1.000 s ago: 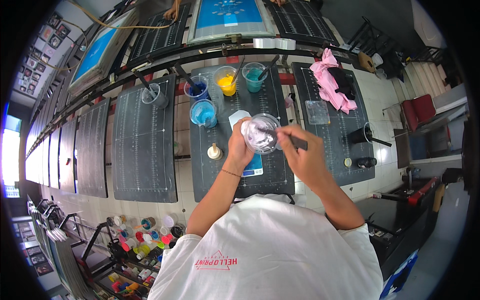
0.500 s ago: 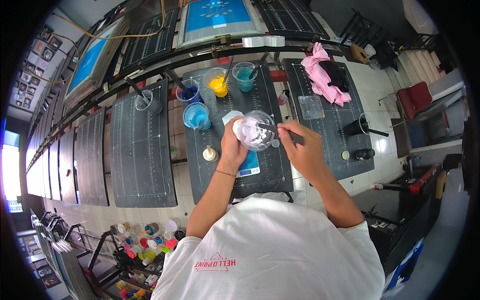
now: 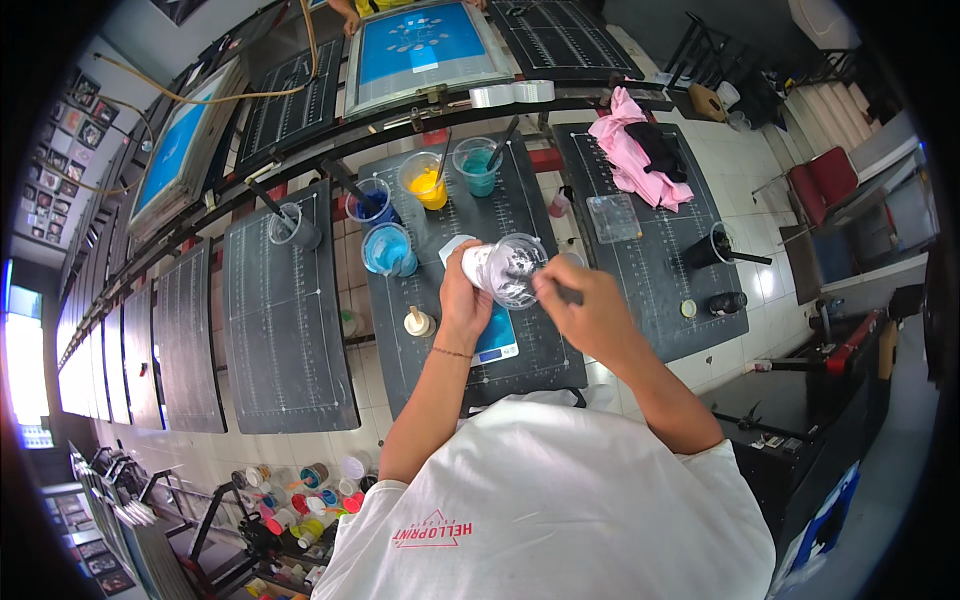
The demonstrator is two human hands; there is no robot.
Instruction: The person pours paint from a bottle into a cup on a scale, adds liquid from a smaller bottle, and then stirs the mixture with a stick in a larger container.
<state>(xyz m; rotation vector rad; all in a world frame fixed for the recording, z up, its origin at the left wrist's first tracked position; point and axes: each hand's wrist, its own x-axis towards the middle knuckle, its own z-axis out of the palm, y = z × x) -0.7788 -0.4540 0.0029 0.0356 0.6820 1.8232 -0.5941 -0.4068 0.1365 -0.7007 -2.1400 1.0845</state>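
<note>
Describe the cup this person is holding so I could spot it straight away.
Find the middle dark gridded platen, where cups of yellow, teal and blue ink stand. Above its centre, the left hand holds a clear plastic cup tipped sideways. Unlike its neighbours, it is lifted and smeared whitish inside.

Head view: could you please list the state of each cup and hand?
Clear cup: tilted on its side, held in the left hand.
Right hand: holds a tool at the cup's mouth.
Yellow cup: upright, stick inside.
Teal cup: upright, stick inside.
Light blue cup: upright.

Clear cup [image 3: 508, 270] betw. both hands over pallet [image 3: 470, 340]; ink cups [image 3: 425, 180] behind, cloth [image 3: 630, 150] right.
</note>
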